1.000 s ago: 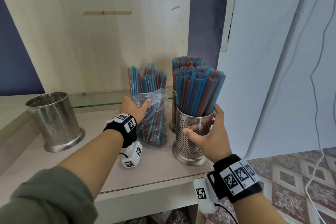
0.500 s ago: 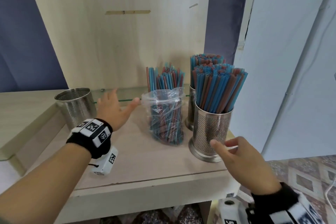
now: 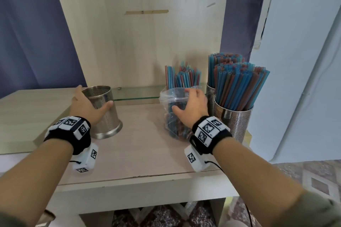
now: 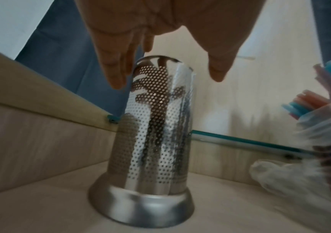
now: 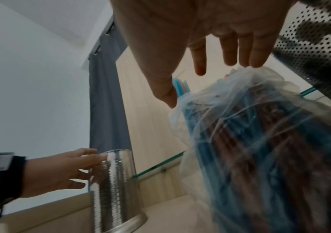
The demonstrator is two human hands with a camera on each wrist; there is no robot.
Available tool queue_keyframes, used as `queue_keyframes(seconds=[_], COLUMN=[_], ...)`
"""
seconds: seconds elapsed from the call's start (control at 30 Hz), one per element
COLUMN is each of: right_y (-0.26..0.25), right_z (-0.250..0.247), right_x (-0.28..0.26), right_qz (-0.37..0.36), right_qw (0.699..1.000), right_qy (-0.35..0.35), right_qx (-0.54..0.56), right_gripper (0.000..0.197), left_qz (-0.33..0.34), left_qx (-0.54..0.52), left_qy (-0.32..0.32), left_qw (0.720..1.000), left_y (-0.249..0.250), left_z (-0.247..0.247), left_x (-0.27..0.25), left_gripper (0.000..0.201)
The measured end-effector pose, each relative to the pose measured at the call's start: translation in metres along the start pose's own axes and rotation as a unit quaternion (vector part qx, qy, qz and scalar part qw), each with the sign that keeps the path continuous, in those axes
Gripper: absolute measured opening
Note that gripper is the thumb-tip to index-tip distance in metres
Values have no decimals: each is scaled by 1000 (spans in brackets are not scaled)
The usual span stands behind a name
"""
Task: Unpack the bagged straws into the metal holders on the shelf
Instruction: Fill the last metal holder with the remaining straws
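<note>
1. On the shelf (image 3: 147,153), left hand (image 3: 86,107) spreads open fingers around the empty holder (image 3: 103,112)
2. Right hand (image 3: 191,108), fingers open, reaches the bagged straws (image 3: 177,116); next, probably grip and lift them

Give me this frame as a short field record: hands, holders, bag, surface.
left hand: open, spread around the empty holder, thumb at its wall, not closed
right hand: open, fingers at the straw bag, no grip yet
full holders: two, right end of shelf; front holder, rear holder
straw bag: clear plastic, upright, blue and red straws sticking out
shelf: light wood
</note>
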State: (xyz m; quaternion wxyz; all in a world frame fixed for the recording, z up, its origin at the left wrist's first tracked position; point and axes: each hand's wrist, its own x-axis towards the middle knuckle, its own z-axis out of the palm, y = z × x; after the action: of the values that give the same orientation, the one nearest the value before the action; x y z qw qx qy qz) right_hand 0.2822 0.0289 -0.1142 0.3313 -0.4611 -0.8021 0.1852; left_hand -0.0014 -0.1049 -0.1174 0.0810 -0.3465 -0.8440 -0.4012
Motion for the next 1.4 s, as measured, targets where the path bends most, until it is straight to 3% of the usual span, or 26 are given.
queue_keyframes(seconds=[0.13,0.23,0.4,0.53,0.67,0.9,1.17,1.4], right_y=[-6,-11,-11,-11,-14,-22,-29,-38], right_z=[11,19,25,22,15,13,14,12], right_x=[18,21,21,23,28,41,55,74], right_qz=[33,34,49,58,73,99,143,169], right_qw=[997,994,991,992,993,993,988,983], right_qy=[13,16,6,5,3,3,4,-3], right_qx=[-65,-100,-121,-110,-88,-64,-56,-75], right_gripper=[92,98,102,98,94,99,109,116], left_qz=[-7,-35,-2,71,123,130,147,210], left_qx=[-64,-96,-90,-119,-105,-121,-159,-186], left_qy=[-11,-8,-7,-80,-114,-134,-121,-177], left_qw=[998,995,996,987,980,975,969,943], left_y=[-9,-14,-13,-3,5,17,26,32], left_z=[1,-1,9,16,24,41,55,51], left_x=[13,20,17,5,-11,-26,-31,-42], left_gripper=[131,134,104,87,107,132,124,132])
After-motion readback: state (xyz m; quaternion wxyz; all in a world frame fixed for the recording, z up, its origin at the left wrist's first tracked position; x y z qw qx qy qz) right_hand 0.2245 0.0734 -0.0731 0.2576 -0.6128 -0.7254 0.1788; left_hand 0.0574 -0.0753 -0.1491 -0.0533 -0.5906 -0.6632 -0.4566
